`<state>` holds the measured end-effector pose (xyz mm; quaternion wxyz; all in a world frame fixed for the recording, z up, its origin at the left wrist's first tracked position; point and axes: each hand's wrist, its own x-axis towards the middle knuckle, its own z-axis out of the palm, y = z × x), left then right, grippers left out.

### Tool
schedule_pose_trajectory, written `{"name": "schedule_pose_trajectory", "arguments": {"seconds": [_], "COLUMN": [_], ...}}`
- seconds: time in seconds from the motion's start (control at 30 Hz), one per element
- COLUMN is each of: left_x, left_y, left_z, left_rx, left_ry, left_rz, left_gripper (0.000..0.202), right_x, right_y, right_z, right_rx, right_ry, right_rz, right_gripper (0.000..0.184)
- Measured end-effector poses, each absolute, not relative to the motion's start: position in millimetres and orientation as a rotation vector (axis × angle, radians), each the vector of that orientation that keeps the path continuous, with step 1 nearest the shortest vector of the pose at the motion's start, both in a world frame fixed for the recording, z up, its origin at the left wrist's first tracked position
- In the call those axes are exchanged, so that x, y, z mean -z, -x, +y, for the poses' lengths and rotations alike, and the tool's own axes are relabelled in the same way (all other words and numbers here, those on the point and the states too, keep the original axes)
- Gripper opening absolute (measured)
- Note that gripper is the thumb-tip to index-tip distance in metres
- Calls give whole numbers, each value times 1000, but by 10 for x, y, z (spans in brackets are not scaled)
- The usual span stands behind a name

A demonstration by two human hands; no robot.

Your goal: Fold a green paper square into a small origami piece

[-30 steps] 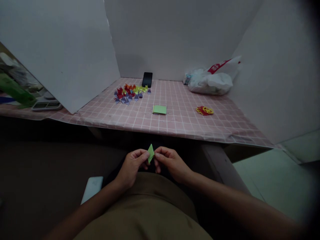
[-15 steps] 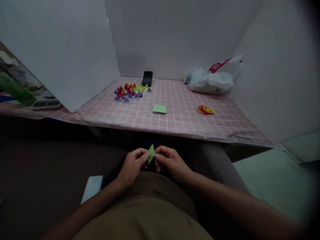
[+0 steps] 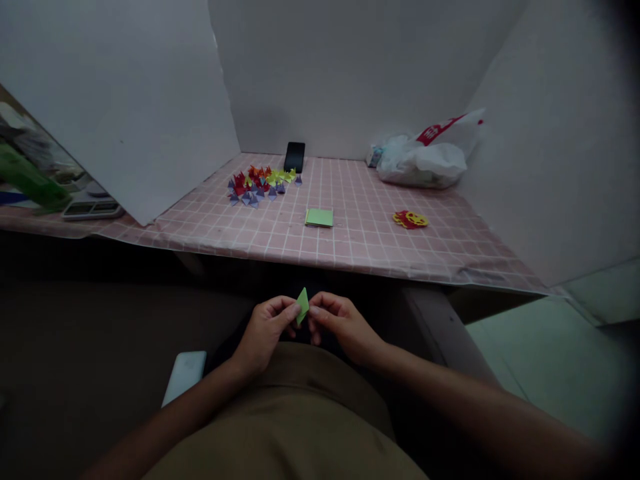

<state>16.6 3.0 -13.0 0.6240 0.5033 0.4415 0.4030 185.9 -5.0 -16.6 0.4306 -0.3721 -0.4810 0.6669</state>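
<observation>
Above my lap, short of the table's front edge, a small folded piece of light green paper (image 3: 303, 305) is held up between my hands. My left hand (image 3: 267, 327) pinches its left side with thumb and fingers. At its right edge, my right hand (image 3: 343, 323) has thumb and fingertips closed on the paper. On the table lies a small stack of green paper sheets (image 3: 320, 217). Farther back on the left is a cluster of folded paper pieces (image 3: 260, 183) in red, orange, yellow and purple.
A pink checked cloth covers the table (image 3: 350, 250). On it are a black phone (image 3: 295, 157), a white plastic bag (image 3: 425, 163) and red and yellow flat pieces (image 3: 410, 219). White panels (image 3: 115, 87) enclose it. A white device (image 3: 185, 375) lies left of my lap.
Almost nothing differs. Both hands keep their grip on the green paper, with only a very slight shift of the fingers.
</observation>
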Motion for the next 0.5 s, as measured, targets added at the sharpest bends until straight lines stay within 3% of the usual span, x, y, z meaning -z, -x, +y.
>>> {"name": "schedule_pose_trajectory", "arguments": {"seconds": [0.5], "left_x": [170], "left_y": [-163], "left_z": [34], "left_rx": [-902], "left_ry": [-1090], "left_rz": [960], "left_gripper": [24], "right_x": [156], "right_y": [-1859], "right_z": [-53], "right_rx": [-1711], "right_ry": [900], "right_rz": [-1167], "right_gripper": [24]}}
